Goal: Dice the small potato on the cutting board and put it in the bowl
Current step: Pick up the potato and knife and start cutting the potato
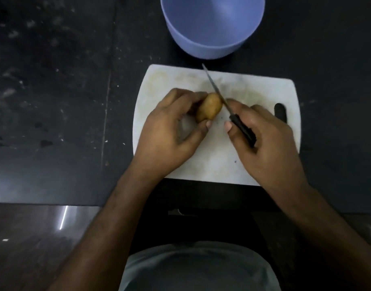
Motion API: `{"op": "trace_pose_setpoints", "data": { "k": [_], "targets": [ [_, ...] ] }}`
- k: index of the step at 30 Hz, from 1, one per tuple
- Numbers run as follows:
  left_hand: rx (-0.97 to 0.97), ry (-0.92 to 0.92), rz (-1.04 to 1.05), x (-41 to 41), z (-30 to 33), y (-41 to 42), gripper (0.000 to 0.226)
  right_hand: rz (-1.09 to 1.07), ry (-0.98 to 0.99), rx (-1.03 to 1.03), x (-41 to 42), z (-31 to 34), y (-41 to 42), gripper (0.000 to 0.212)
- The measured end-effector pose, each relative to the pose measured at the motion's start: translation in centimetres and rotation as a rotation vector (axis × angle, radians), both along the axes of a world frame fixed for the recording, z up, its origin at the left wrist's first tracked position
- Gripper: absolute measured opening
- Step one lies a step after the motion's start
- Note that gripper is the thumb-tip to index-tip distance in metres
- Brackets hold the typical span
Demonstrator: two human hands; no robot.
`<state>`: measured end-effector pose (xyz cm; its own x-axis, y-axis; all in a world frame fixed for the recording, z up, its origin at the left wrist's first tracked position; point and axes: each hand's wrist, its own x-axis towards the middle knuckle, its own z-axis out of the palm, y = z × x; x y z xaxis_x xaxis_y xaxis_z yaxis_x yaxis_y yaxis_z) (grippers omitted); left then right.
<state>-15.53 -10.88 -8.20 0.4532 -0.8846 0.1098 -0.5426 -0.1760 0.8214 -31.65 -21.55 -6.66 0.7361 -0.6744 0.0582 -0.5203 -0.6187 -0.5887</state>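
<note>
So: barely started — the small brown oval potato (209, 107) looks whole on the white plastic cutting board (253, 93), pinched at its near-left end between the left hand's (172, 131) thumb and curled fingers, while the right hand (262, 141) is wrapped round the black handle of the thin-bladed knife (224, 102), blade lying across the potato's far end just past the left fingertips. No cut face or loose pieces visible, though blur hides whether the edge has bitten in. Judging from that, all the dicing and the transfer into the blue-lilac round plastic bowl (211, 47), beyond the blade tip and showing nothing inside, are left.
</note>
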Motion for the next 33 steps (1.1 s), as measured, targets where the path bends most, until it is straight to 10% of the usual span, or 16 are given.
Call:
{"op": "trace_pose_setpoints", "data": {
  "k": [23,33],
  "targets": [
    [-0.098,-0.16,-0.013,-0.9,-1.9,2.6,0.037,0.095,-0.188,-0.384,-1.2,-2.6,2.5,0.038],
    [-0.134,-0.164,-0.071,-1.6,-1.2,2.9,0.059,-0.042,-0.234,-0.114,-2.2,-0.7,4.0,0.037]
  ]
}}
